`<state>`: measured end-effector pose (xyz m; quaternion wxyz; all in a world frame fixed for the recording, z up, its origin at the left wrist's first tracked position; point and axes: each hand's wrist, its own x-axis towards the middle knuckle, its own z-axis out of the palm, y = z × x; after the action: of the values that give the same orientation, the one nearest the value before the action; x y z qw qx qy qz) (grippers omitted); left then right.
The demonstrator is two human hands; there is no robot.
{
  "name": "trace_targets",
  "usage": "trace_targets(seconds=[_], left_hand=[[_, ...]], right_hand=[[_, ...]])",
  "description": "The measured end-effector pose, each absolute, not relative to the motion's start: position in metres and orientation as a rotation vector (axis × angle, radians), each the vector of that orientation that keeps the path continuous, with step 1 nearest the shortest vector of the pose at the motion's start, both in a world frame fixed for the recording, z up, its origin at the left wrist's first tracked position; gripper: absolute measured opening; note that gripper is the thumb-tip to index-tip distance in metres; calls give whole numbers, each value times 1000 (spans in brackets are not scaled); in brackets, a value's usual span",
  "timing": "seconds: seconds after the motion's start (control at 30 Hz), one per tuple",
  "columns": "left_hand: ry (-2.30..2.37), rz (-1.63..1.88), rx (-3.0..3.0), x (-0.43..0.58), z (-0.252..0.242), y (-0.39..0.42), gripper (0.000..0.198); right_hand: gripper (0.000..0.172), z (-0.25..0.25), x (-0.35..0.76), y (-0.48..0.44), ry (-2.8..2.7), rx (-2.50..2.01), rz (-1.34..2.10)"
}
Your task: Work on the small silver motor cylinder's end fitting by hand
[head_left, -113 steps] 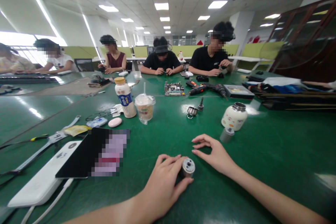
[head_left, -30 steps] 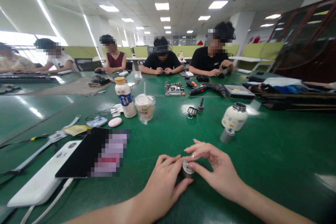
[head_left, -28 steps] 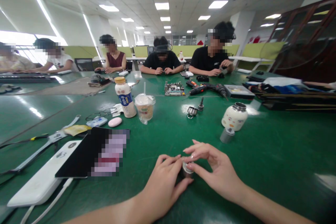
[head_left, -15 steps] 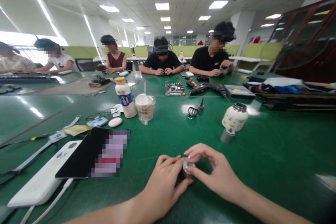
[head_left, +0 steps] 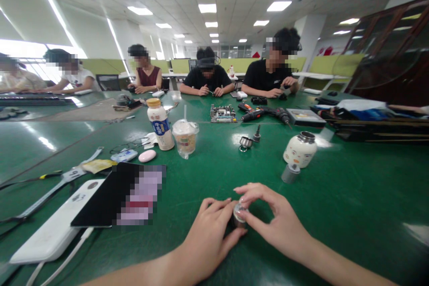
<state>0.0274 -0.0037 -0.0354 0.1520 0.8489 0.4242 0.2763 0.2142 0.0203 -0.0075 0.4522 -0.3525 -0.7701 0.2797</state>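
A small round metal piece (head_left: 239,220) with a greyish top stands on the green table between my hands. My left hand (head_left: 209,228) curves around its left side, with thumb and fingers closed on it. From the right, my right hand (head_left: 278,214) pinches the top between thumb and fingertips, which partly hide it. Beyond my right hand are a grey metal cylinder (head_left: 290,173) and a cream patterned flask (head_left: 300,149) without a lid. Farther off lie a silver cup-shaped part with a ring (head_left: 246,144) and a dark small stopper-like part (head_left: 256,134).
To the left are a dark tablet (head_left: 100,201), a white power bank (head_left: 56,228) with cables, a bottle (head_left: 161,127) and a plastic cup (head_left: 185,138). A circuit board (head_left: 223,114) and power drills (head_left: 258,112) lie ahead. Several people sit across the table.
My right fingertips have closed in slightly over the top of the metal piece. My left hand stays in place around it.
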Motion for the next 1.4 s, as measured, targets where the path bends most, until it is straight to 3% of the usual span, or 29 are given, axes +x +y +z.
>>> trace_targets(seconds=[0.53, 0.93, 1.13, 1.4], left_hand=[[1231, 792, 2441, 28, -36, -4, 33], [1264, 730, 2418, 28, -32, -4, 36], [1257, 757, 2418, 27, -33, -4, 38], [1265, 755, 2426, 27, -33, -5, 37]], right_hand=[[21, -10, 214, 19, -1894, -769, 734], [6, -24, 226, 47, -1715, -895, 778], [23, -44, 241, 68, -1866, -1069, 968], [27, -27, 232, 60, -1577, -952, 1057]])
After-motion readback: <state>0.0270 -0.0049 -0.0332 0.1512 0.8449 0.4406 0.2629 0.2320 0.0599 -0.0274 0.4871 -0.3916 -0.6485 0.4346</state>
